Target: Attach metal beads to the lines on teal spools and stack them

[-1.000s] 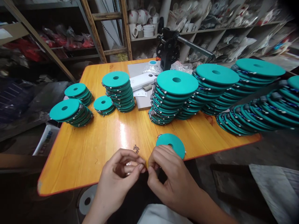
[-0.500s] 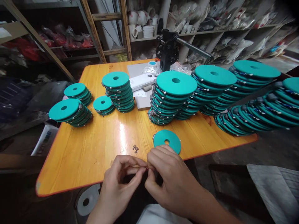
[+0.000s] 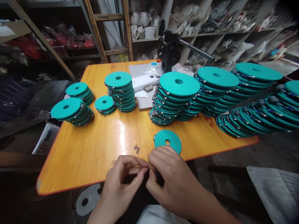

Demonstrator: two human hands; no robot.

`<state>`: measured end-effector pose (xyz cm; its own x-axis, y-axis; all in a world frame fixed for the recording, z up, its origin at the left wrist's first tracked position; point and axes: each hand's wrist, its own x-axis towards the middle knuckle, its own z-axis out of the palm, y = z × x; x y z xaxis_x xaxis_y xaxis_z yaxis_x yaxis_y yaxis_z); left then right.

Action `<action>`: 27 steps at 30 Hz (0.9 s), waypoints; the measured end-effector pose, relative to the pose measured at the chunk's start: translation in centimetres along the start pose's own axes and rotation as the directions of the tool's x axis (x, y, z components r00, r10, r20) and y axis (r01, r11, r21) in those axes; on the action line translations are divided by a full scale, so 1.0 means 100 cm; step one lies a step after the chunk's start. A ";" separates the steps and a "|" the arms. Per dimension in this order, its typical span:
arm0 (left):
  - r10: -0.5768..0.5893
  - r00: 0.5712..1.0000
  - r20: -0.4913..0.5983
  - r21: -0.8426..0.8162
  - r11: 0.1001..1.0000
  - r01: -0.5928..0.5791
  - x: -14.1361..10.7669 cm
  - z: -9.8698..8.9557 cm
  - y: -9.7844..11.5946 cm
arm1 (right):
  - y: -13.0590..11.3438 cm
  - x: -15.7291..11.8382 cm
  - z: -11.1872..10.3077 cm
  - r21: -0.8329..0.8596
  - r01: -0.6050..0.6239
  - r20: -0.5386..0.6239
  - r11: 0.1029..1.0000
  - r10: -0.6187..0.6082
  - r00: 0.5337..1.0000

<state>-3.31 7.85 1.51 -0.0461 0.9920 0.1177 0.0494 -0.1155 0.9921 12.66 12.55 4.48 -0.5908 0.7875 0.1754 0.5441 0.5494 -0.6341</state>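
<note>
At the table's front edge my left hand [image 3: 125,179] and my right hand [image 3: 165,174] meet, each closed in a pinch with thumb against fingers. Whatever lies between the fingertips is too small to name; only a thin line shows there. Just beyond my right hand, a single green disc [image 3: 171,140] with a centre hole lies flat on the wood, partly covered by the knuckles. A little group of small dark metal rings or nuts [image 3: 136,149] rests on the table ahead of my left hand.
Stacks of green discs stand across the orange wooden table [image 3: 79,161], including a tall stack [image 3: 177,85] and a leaning row [image 3: 254,118] at right. Behind them are a white box [image 3: 144,81] and a black hand press [image 3: 168,51]. Loaded shelves [image 3: 210,32] line the back.
The whole view has shifted slightly. Both hands keep pinching at the same place, with only tiny movement at the fingertips.
</note>
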 end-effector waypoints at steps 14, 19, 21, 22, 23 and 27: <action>0.094 0.995 0.044 0.098 0.990 -0.098 -0.002 -0.002 -0.003 | 0.001 0.000 0.002 -0.054 0.016 0.005 0.998 -0.016 1.000; 0.068 0.997 0.037 0.109 0.991 -0.071 -0.002 -0.002 -0.002 | -0.001 -0.002 -0.003 -0.071 0.052 0.012 0.996 -0.052 0.999; 0.018 0.998 -0.065 0.015 1.000 -0.017 -0.002 0.002 0.001 | -0.001 -0.003 -0.005 -0.067 0.070 0.029 0.995 -0.068 0.997; -0.017 0.994 -0.112 -0.047 0.999 0.012 -0.001 0.004 0.003 | 0.000 -0.004 -0.005 -0.057 0.078 0.034 0.995 -0.076 0.996; -0.056 0.987 -0.149 -0.105 0.994 0.040 -0.001 0.006 0.005 | 0.001 -0.005 -0.005 -0.041 0.088 0.032 0.995 -0.087 0.996; -0.138 0.972 -0.188 -0.175 0.979 0.105 0.000 0.006 0.010 | 0.008 -0.008 -0.002 0.060 0.165 -0.113 0.984 -0.157 0.981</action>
<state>-2.67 7.75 2.45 -0.2393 0.9708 -0.0141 -0.1312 -0.0180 0.9912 13.65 12.44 3.96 -0.5982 0.7176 0.3567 0.4024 0.6539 -0.6407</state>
